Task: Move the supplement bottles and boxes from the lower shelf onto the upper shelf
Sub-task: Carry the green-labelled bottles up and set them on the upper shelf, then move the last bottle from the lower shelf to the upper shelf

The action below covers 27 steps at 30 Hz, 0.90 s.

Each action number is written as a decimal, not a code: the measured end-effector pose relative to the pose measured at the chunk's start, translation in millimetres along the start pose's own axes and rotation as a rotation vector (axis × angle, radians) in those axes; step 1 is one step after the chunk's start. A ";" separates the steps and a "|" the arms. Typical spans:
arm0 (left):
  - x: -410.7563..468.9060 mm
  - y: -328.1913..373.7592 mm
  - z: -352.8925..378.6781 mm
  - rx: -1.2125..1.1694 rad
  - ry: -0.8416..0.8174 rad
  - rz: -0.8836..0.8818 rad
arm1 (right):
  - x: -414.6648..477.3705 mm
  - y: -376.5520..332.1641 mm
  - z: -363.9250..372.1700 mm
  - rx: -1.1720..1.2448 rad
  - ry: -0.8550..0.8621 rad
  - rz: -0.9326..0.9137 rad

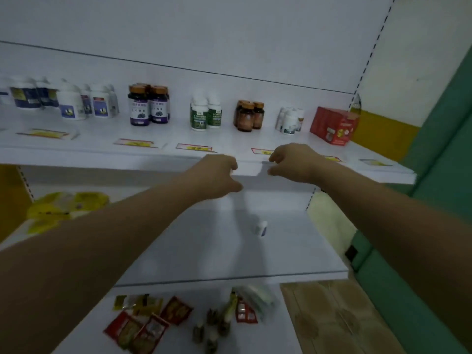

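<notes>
Forearms fill the bottom of my view, both reaching toward the upper shelf. At its front edge hang my left hand and, just beside it, my right hand. Both have loosely curled fingers, thumbs apart from them, and neither holds anything.

Further back on the upper shelf stand the white jars far to the left, then purple-labelled bottles, green-labelled bottles, brown bottles just behind my hands, small white bottles and a red box at the right end.

Below the upper shelf, on the lower shelf, I see one small white bottle between and under my hands. It is blurred; I think it lies on its side but cannot be sure. My left arm hides part of that lower shelf, so more may sit there.

I judge the job nearly done, with this bottle to bring up. If it does lie on its side, it may roll off toward the back if I nudge it instead of closing round it. Lifting it, my knuckles could knock the underside or front edge of the upper shelf and I could drop it. Set down carelessly among the brown bottles, which stand close together, it could topple them. The light is dim, so I might misjudge the reach.
</notes>
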State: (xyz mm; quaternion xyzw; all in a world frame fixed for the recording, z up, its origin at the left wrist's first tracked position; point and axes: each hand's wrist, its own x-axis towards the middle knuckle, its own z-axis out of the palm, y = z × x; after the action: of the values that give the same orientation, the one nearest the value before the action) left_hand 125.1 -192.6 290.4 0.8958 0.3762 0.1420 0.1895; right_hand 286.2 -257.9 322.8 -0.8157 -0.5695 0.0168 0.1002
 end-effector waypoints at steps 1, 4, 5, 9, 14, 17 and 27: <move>-5.6 3.7 12.2 0.003 -0.038 -0.009 | -12.6 9.2 4.0 -0.001 -0.009 0.019; -17.6 9.7 46.1 0.016 -0.122 -0.039 | -40.6 37.9 21.3 0.010 -0.061 0.085; -19.7 10.6 56.4 0.028 -0.144 -0.042 | -46.6 47.5 28.9 0.006 -0.081 0.101; -15.3 7.3 93.6 0.077 -0.241 -0.090 | -51.7 83.9 63.8 -0.004 -0.159 0.130; 16.4 0.0 142.3 0.059 -0.308 -0.158 | -23.3 125.7 107.5 0.029 -0.212 0.115; 43.2 -4.5 172.9 0.048 -0.328 -0.214 | 6.4 150.8 135.4 0.046 -0.258 0.074; 108.8 -63.7 265.8 0.087 -0.309 -0.383 | 132.5 191.4 252.5 -0.021 -0.406 -0.052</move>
State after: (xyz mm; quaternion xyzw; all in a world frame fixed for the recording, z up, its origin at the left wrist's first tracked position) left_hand 264.7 -134.2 38.2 0.8264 0.5115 -0.0516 0.2296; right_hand 474.1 -161.3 52.1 -0.7817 -0.5989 0.1721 -0.0249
